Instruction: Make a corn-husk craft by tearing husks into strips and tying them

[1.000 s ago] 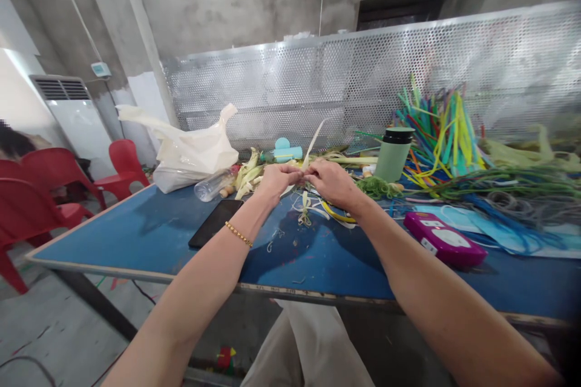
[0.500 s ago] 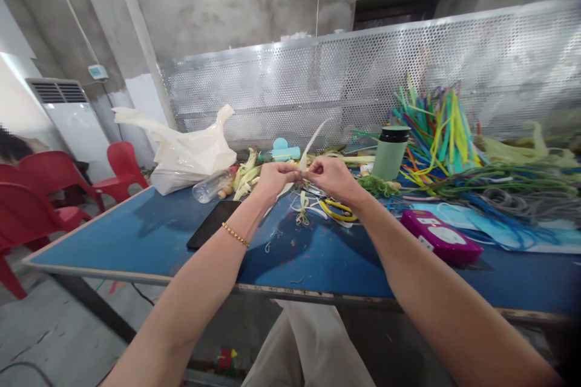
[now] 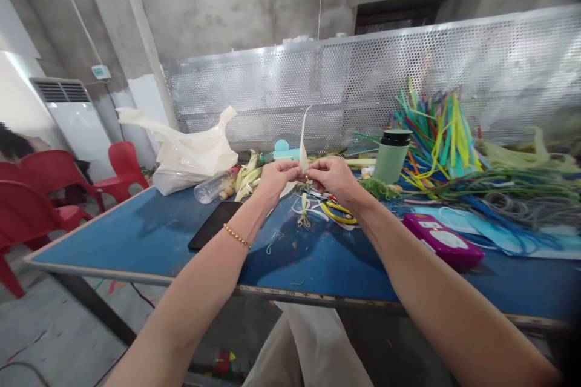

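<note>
A pale, narrow strip that looks like corn husk (image 3: 304, 148) stands upright between my hands, its thin tip curling to the right. My left hand (image 3: 278, 181) pinches at its base with thumb and forefinger. From the other side my right hand (image 3: 334, 178) closes its fingertips on the same base, nearly touching the left. The exact grip is too small to make out. Just below the hands, a small tied bundle of husk (image 3: 304, 212) lies on the blue table (image 3: 149, 238), beside a yellow loop-shaped handle (image 3: 338, 215).
To the left are a white plastic bag (image 3: 195, 151), a clear bottle (image 3: 212, 187) and a black tablet-like slab (image 3: 214, 224). On the right stand a green flask (image 3: 391, 158), a purple device (image 3: 442, 240) and bright coloured strips (image 3: 447, 132). A perforated metal panel (image 3: 272, 96) runs behind.
The strip has swung from a rightward lean to nearly upright. My hands stay close together, with the fingers slightly shifted at its base.
</note>
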`<state>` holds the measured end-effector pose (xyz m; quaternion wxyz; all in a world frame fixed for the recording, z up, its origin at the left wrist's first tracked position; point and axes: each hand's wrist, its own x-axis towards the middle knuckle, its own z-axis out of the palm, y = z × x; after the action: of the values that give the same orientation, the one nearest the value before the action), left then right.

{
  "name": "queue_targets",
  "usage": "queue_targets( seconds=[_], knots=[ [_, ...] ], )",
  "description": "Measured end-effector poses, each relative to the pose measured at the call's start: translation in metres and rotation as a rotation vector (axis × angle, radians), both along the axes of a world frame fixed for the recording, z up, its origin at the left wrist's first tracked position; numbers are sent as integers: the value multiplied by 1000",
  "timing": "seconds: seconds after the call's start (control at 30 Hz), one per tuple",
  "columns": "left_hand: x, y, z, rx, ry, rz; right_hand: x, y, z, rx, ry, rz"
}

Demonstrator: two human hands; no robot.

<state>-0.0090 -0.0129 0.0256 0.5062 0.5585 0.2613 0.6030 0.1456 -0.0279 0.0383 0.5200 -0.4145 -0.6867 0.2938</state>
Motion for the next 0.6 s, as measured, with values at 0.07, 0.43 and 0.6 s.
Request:
queue_targets(
  seconds=[0.07, 0.43, 0.6],
  knots=[
    [0, -1, 1, -37, -34, -31, -1, -1, 2, 6, 66, -9],
    [3, -11, 4, 8, 144, 73, -2, 2, -3, 74, -4, -19],
    [2, -9, 5, -56, 153, 67, -5, 1, -3, 84, -61, -62]
  ],
)
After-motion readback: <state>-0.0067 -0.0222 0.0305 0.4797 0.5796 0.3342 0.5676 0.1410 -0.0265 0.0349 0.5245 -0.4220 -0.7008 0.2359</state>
